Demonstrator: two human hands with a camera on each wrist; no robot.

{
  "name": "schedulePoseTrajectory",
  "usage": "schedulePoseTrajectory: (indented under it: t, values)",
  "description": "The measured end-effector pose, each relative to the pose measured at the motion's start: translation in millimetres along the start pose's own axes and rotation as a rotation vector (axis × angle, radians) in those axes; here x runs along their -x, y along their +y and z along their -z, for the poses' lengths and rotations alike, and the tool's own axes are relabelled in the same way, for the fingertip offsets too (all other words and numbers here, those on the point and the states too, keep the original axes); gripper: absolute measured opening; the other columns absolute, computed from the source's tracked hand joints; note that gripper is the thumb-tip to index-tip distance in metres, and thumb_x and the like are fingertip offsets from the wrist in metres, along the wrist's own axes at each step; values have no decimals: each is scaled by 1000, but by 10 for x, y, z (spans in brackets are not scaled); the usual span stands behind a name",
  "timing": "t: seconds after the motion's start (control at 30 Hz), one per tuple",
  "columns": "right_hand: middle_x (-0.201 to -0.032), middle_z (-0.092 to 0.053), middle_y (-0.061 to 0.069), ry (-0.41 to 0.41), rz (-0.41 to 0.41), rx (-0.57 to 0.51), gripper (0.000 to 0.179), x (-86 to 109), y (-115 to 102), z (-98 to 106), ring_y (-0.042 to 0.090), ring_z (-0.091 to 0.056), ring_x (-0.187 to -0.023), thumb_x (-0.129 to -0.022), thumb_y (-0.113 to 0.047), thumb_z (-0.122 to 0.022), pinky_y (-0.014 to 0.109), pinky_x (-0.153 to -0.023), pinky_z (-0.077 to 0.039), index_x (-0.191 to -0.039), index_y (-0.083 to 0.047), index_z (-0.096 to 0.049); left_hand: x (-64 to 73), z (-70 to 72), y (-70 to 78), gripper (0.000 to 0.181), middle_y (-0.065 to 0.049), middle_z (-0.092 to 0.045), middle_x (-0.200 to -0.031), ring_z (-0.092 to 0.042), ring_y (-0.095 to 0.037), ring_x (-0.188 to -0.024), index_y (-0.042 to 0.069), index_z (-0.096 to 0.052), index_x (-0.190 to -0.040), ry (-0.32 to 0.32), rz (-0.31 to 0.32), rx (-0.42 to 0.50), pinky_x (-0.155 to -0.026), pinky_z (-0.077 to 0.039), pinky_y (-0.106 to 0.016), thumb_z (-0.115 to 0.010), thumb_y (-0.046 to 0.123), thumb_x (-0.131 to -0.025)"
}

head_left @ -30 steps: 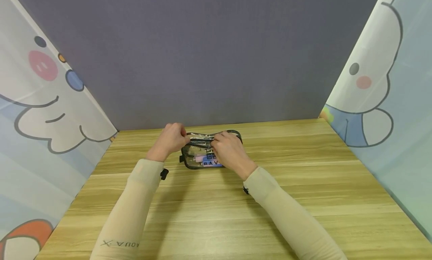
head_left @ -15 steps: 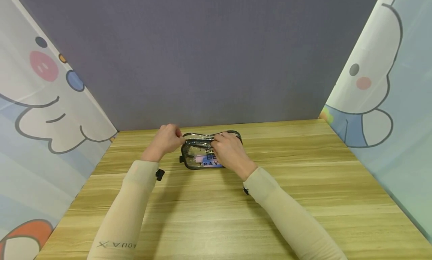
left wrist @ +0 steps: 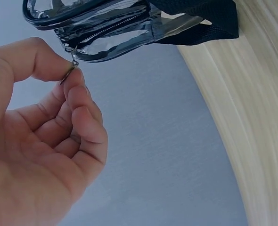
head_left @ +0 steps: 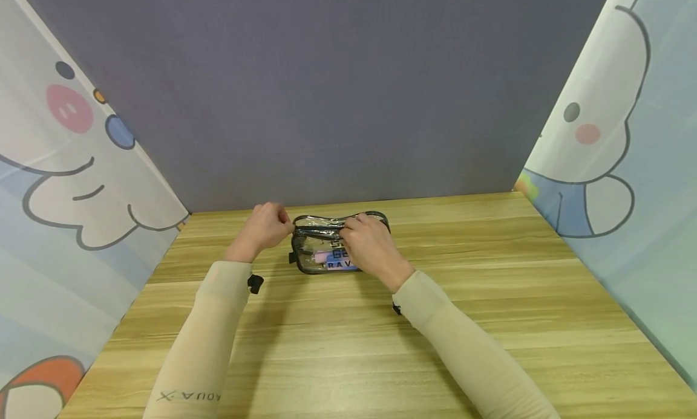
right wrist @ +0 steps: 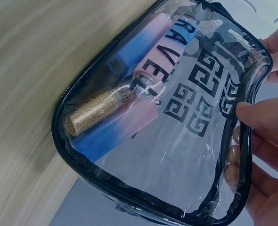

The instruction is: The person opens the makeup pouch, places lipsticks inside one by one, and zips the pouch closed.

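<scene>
A clear travel pouch (head_left: 309,248) with black piping stands on the table near its back edge. My left hand (head_left: 265,227) is at the pouch's upper left corner, and its thumb and index finger pinch the small metal zipper pull (left wrist: 68,74). The zipper (left wrist: 111,30) runs along the top beside a black fabric loop (left wrist: 214,23). My right hand (head_left: 370,242) grips the upper edge on the right, thumb (right wrist: 261,113) on the front and fingers behind the clear plastic. Inside lie a gold cylinder (right wrist: 93,114) and several pink-and-blue items (right wrist: 118,129).
The wood-grain table (head_left: 337,340) extends toward me and to both sides. A grey panel (head_left: 348,92) rises behind the pouch. Cartoon-printed curtains border the table at left (head_left: 32,183) and right (head_left: 648,237).
My left hand has slid left along the top of the pouch to its left end, pinching the zipper pull. The right hand has stayed at the pouch's upper right.
</scene>
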State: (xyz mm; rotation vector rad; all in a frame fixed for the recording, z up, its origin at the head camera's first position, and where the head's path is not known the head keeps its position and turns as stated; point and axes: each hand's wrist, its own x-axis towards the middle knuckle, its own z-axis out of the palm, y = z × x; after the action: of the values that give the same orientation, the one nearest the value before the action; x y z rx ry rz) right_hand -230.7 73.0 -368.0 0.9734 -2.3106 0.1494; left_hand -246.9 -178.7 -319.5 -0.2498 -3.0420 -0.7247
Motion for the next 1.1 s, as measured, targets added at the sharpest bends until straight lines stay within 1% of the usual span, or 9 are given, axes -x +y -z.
schedulePoseTrajectory:
  t: [0.23,0.43,0.6,0.8,1.1]
  values:
    - [-92,-72,3,4,-1,6,5,-1,-2,-16,20,-63,-82,-91,-10,-74,32,-79,-53,-90,-10,-80,-4,-15,-55,11,-10,-59,-77,-47,-19,-57,4,-64,-90,7,-6,20,-62,-42,-38,-57,11,-95]
    - [-91,-73,3,7,5,2,6,-1,-9,-19,19,-62,-80,-91,-9,-74,32,-77,-53,-88,-10,-79,-3,-23,-115,12,-9,-63,-81,-52,-20,-61,4,-65,-91,15,2,22,-67,-45,-39,-58,13,-95]
    - [-89,-72,3,9,1,3,7,-2,-7,-17,19,-62,-79,-92,-10,-74,32,-77,-52,-87,-10,-79,-1,-39,-144,13,-10,-64,-82,-53,-21,-62,4,-67,-93,19,8,26,-67,-46,-40,-59,15,-95]
    - [-89,-72,2,12,0,2,8,1,-4,-12,19,-62,-79,-92,-10,-73,32,-76,-52,-88,-11,-80,-5,-49,-164,14,-11,-66,-87,-56,-23,-70,3,-68,-95,13,28,20,-69,-47,-40,-60,15,-95]
    - [-90,-73,2,8,10,5,8,7,3,-18,20,-62,-79,-93,-11,-73,32,-76,-52,-88,-11,-80,-6,-83,-238,15,-10,-66,-89,-58,-24,-75,3,-69,-92,14,33,13,-73,-48,-42,-63,17,-94]
